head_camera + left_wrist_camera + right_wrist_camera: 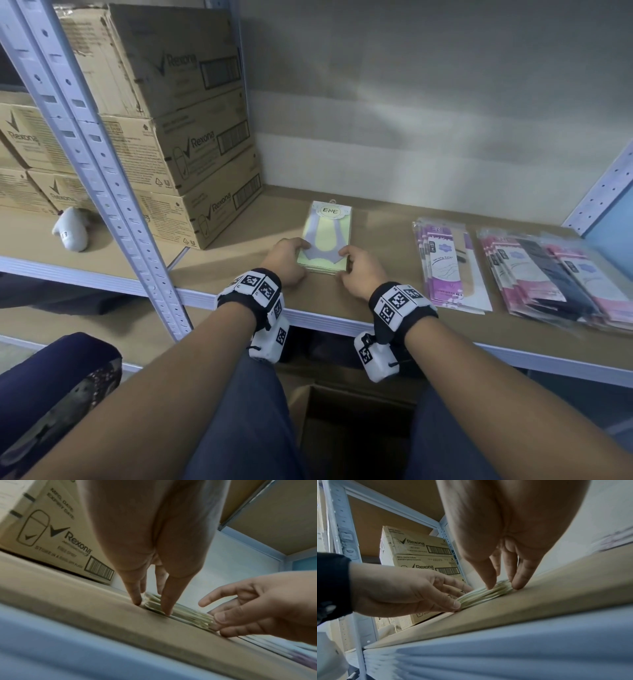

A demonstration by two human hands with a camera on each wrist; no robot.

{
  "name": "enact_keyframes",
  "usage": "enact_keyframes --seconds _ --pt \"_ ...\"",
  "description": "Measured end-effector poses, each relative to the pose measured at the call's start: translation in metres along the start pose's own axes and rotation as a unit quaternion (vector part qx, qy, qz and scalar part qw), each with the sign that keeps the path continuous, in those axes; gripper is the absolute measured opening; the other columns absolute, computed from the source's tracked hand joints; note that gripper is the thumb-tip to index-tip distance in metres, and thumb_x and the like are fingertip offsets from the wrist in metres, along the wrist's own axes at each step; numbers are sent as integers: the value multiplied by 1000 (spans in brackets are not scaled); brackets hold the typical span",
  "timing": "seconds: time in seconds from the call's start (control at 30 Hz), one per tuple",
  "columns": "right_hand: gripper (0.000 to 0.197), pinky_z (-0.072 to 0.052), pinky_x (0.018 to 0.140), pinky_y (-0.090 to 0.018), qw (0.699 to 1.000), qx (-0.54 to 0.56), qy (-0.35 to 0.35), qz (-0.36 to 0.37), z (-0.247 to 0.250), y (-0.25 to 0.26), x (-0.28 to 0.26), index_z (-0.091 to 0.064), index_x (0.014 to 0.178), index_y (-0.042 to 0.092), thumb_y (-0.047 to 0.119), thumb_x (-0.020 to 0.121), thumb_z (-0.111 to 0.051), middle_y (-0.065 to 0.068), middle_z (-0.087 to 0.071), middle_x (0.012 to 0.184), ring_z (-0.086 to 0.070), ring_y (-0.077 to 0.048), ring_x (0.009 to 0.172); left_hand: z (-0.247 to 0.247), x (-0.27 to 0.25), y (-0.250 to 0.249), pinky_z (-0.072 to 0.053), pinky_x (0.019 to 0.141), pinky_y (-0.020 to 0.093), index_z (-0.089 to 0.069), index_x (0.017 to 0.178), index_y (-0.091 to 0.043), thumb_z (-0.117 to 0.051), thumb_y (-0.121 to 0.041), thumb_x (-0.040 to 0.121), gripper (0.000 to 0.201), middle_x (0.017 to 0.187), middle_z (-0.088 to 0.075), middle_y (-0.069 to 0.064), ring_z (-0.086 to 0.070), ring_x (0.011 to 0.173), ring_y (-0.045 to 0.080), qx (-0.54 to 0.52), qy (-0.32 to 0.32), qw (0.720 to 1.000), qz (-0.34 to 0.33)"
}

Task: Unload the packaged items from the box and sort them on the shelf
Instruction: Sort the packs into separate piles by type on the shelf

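Brown shelf board point(376, 236): purple packet pile point(445, 263), pink packet pile point(548, 277) sorted; left hand point(286, 262) and right hand point(361, 270), fingers straight, square a pale-green packet stack point(327, 236); cardboard box point(342, 411) contents unseen.

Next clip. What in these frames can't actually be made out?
Open box, head view: dark inside and partly covered by the arms, so its contents are unreadable.
Green stack, wrist views: blurred, pack count unclear.
Left hand and right hand, head view: the backs of the hands cover most fingers.
Pink packs, head view: cut by the right edge, print too small.
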State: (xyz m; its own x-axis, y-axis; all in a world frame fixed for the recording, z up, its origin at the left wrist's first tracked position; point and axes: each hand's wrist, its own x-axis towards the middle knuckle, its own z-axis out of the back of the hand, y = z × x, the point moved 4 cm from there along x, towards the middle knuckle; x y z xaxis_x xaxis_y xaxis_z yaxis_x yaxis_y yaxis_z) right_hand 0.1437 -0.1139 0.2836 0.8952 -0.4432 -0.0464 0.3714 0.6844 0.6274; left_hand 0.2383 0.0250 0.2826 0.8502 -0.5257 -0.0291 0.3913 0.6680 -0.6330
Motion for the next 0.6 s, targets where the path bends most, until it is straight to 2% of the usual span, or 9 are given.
enact_keyframes --seconds 0.07,0.17,0.3,0.43,0.5,0.6 --pt "45 -42 79 -22 1000 9 -7 5 8 -2 -4 -52 128 17 11 85 -63 -5 -61 107 -60 -21 97 1 -4 -7 -40 95 24 -48 135 -18 -66 -6 77 62 136 -42 9 -52 118 26 37 6 999 -8" --pt "44 -44 90 -25 1000 11 -22 10 24 -8 -14 -51 129 15 14 87 -62 -4 -60 125 -58 -21 114 0 -12 -28 -32 109 27 -44 138 -13 -62 -3 79 63 146 -31 9 -39 132 25 62 3 997 -54" --pt "47 -44 99 -31 999 -9 -54 3 50 -27 -27 -49 132 13 18 87 -63 -4 -57 131 -55 -20 119 -15 -23 -67 -29 104 22 -45 137 -11 -64 -7 80 60 140 -40 8 -41 130 22 70 16 989 -126" --pt "45 -40 98 -27 996 -24 -85 -4 82 -54 -43 -50 131 13 17 88 -62 -3 -55 133 -54 -21 120 -41 -31 -104 -31 104 23 -46 135 -11 -67 -11 80 59 136 -44 8 -43 128 23 54 34 986 -157" --pt "44 -43 96 -27 995 -34 -96 -14 97 -69 -50 -52 129 14 18 87 -63 -5 -56 132 -56 -22 116 -56 -35 -121 -32 106 26 -45 137 -13 -67 -10 80 61 138 -44 7 -42 129 22 54 53 983 -167" --pt "41 -48 85 -26 992 -43 -113 -34 114 -91 -56 -56 124 17 17 84 -64 -10 -59 125 -60 -27 105 -79 -41 -144 -34 108 29 -45 137 -13 -67 -11 79 62 140 -45 6 -43 130 22 58 84 977 -186"
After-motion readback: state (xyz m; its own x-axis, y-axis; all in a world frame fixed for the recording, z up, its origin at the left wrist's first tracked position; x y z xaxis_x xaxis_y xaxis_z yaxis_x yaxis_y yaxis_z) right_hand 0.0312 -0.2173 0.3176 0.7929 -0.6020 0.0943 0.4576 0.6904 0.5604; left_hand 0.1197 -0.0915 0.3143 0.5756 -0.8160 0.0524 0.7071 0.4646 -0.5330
